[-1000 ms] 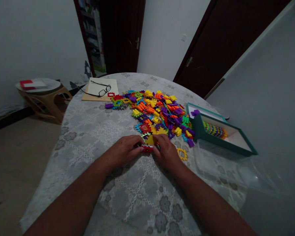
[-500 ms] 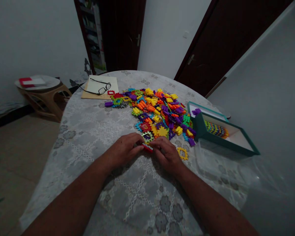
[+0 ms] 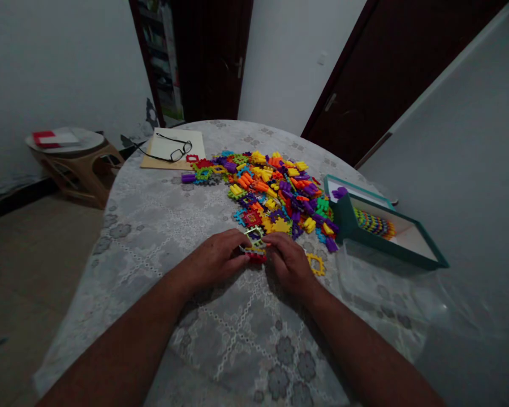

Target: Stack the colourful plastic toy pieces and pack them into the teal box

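Observation:
Near the middle of the table, my left hand [image 3: 214, 255] pinches the left side of a small assembly of plastic building pieces [image 3: 255, 258], red at the bottom with yellow and pale parts above. The fingers of my right hand [image 3: 290, 261] close on its right side. A pale green square frame piece [image 3: 253, 234] stands just beyond the fingertips; whether it is joined to the held pieces I cannot tell. To the right of my right hand lies a yellow square frame piece [image 3: 316, 264]. A pile of colourful building pieces [image 3: 263, 181] spreads out past both hands.
The round table [image 3: 139, 249] has a patterned grey cloth. Eyeglasses [image 3: 177, 155] rest on papers [image 3: 163, 144] at the far left. On the right are an open green box [image 3: 390, 240] and a clear plastic container [image 3: 365, 277]. A stool [image 3: 80, 164] stands left.
The held assembly has tilted, and more of its red and yellow parts now show between my hands. My right fingers have shifted slightly; my left hand stays nearly in place.

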`<state>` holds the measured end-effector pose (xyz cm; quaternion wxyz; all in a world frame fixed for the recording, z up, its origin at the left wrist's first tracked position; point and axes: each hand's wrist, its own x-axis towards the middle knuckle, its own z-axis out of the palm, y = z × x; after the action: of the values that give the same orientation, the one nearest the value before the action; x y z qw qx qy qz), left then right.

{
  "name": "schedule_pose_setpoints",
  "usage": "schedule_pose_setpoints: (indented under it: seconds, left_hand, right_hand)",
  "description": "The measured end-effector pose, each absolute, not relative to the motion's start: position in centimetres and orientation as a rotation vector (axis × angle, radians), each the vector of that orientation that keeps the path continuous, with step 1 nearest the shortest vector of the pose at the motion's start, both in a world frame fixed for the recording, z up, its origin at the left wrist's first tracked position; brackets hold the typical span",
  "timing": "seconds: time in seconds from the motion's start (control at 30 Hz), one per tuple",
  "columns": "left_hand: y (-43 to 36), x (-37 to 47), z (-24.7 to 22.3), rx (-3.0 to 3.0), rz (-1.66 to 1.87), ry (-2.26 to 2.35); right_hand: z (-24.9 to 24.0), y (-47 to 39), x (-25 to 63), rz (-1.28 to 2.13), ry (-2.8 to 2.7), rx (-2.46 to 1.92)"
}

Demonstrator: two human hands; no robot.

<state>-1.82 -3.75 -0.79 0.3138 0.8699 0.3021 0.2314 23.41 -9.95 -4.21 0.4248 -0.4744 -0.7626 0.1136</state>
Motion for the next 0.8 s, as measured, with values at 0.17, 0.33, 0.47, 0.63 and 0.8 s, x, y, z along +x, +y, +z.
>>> schedule_pose_setpoints:
  seconds: [0.17, 0.33, 0.47, 0.63, 0.8]
  left_hand:
    - [-3.7, -1.8, -0.6, 2.297, 0.585, 0.813]
    - [-3.7, -1.8, -0.5, 2.283, 0.574, 0.84]
    - [-3.7, -1.8, -0.5, 2.272, 0.584, 0.813]
    - [-3.8, -1.8, -0.4, 2.257, 0.586, 0.812]
    - [-3.8, -1.8, -0.7, 2.238, 0.61, 0.807]
  right_hand:
    - [-4.7, -9.2, 23.0, -0.064, -2.134, -1.552]
    - [-4.4, -9.5, 22.4, -0.155, -2.223, -1.676]
    - [-4.7, -9.2, 22.7, -0.161, -2.194, -1.637]
    - [-4.5, -9.3, 23.4, -0.062, -2.161, -1.518]
    - [-3.7, -10.0, 23.8, 0.034, -2.254, -1.438]
